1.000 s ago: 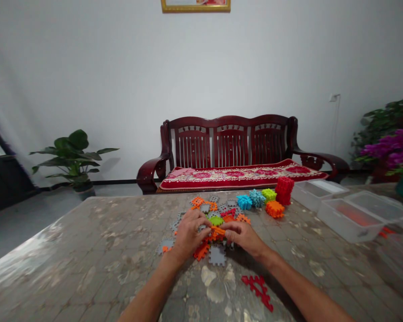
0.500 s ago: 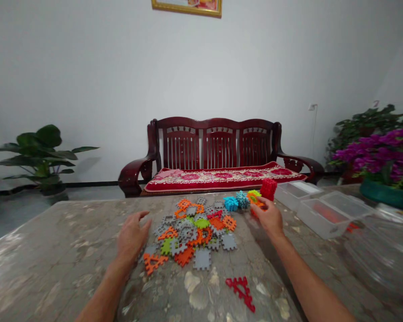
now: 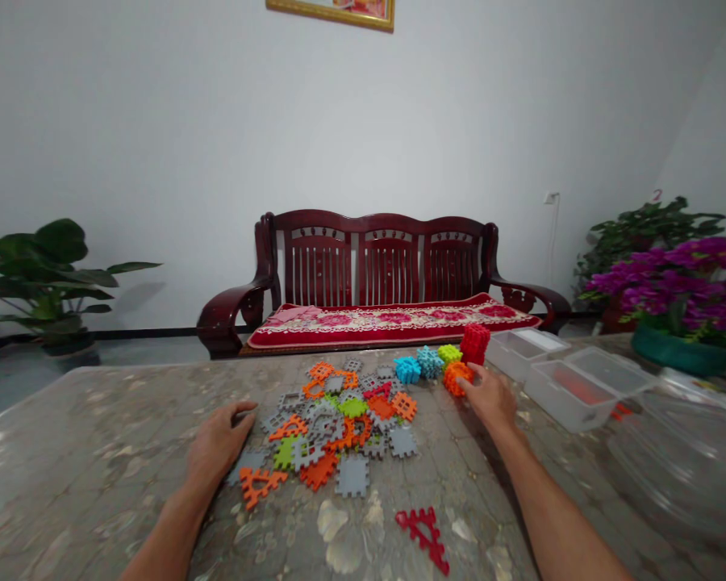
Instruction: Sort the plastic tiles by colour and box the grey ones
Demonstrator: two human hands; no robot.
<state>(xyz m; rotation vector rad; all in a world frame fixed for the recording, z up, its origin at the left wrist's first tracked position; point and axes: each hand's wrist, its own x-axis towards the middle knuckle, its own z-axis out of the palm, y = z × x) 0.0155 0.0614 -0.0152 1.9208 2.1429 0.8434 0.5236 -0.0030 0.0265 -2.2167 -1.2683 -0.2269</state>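
Observation:
Near the back of the table, my right hand [image 3: 489, 395] has its thumb and fingertips at the right side of an orange stack of notched pieces [image 3: 457, 378]. Behind that stack are a yellow-green stack [image 3: 449, 354] and a taller red stack [image 3: 475, 344]. Two blue stacks, one bright [image 3: 407, 370] and one duller [image 3: 429, 362], stand to its left. My left hand [image 3: 218, 444] rests on the table with thumb and fingers apart, holding nothing. Beside it spreads a pile of flat interlocking pieces [image 3: 323, 421] in grey, orange, green and red.
A red triangular piece [image 3: 424, 539] lies alone at the front of the patterned table [image 3: 127, 484]. On the right are clear plastic boxes [image 3: 572, 395], a clear lidded container [image 3: 671, 460] and purple flowers in a teal pot [image 3: 690, 349]. A wooden bench [image 3: 387, 262] stands beyond the table.
The view has shifted slightly. My right hand has drawn back a little to the right, uncovering more of the orange and yellow-green stacks. My left hand has slid slightly away from the pile.

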